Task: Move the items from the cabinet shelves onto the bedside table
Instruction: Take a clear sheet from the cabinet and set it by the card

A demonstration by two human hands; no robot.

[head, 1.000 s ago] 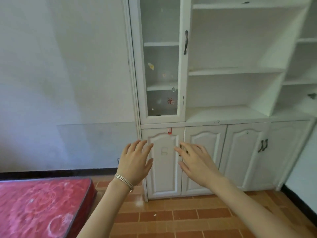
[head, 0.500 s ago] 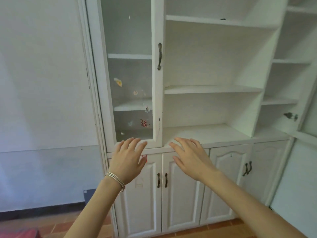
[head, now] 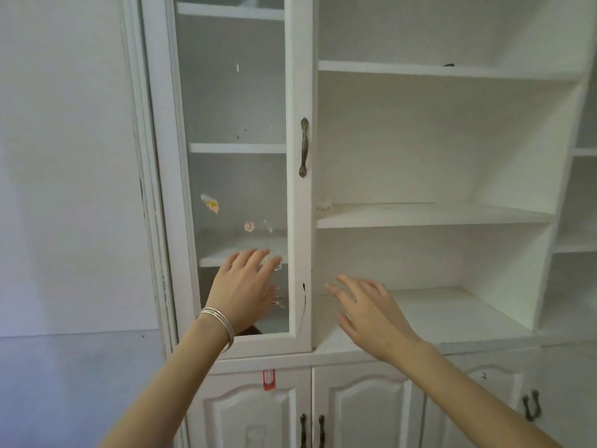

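A white cabinet (head: 436, 215) fills the view, with open shelves on the right and a shut glass door (head: 239, 176) on the left. Stickers dot the glass. No loose items show on the open shelves; a small pale scrap (head: 324, 205) lies at the left end of the middle shelf. My left hand (head: 244, 286), with silver bangles at the wrist, is raised in front of the lower glass pane, fingers straight, holding nothing. My right hand (head: 368, 312) reaches over the lowest open shelf (head: 452, 315), fingers spread and holding nothing.
The glass door has a dark metal handle (head: 303, 147). Shut lower cupboard doors (head: 355, 409) with dark handles sit below, one with a red tag (head: 268, 379). A plain wall (head: 64, 189) stands to the left. More shelves (head: 578, 244) continue at the far right.
The view has risen from the floor and red mattress to the upper shelves. Both hands have moved up from the lower cupboard doors to the glass door and lowest open shelf.
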